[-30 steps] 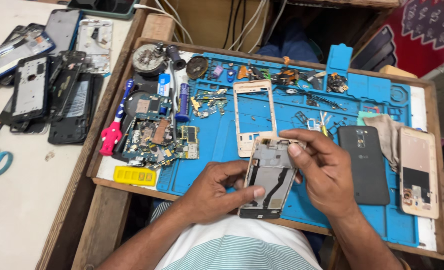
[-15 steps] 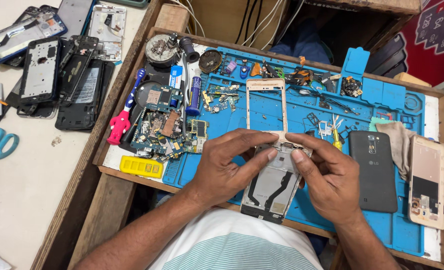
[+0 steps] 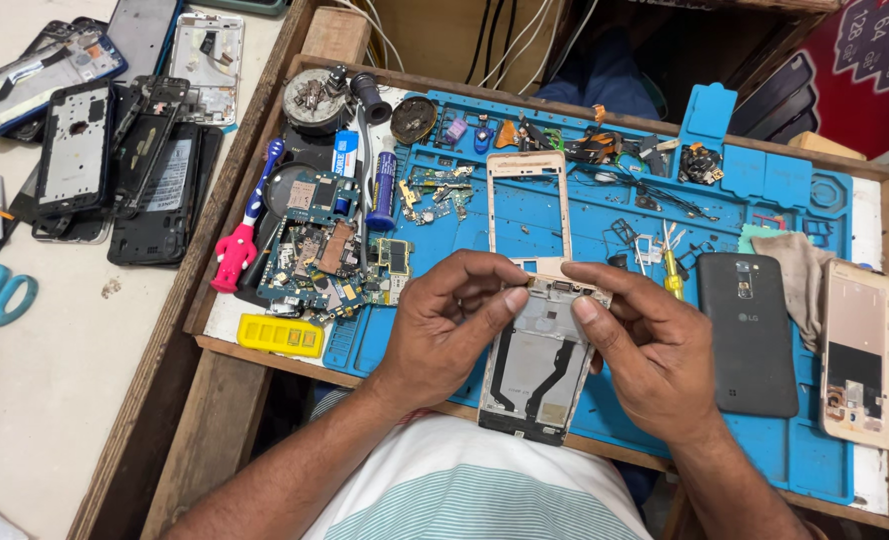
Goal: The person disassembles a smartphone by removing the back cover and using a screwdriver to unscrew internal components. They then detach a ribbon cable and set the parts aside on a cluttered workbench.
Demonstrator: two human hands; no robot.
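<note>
Left hand (image 3: 455, 320), right hand (image 3: 655, 350) hide phone frame (image 3: 535, 375) top.

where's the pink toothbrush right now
In the head view, the pink toothbrush lies at the blue mat's left edge, beside the circuit boards, left of the left hand.

I see my two bare forearms coming up from the bottom edge, no sleeves reaching the wrists, no watch, rings or gloves. My left hand (image 3: 445, 325) and right hand (image 3: 655, 355) show short, plain nails. Below them my shirt (image 3: 465, 490) is white with thin pale green horizontal stripes across the lower part.
</note>
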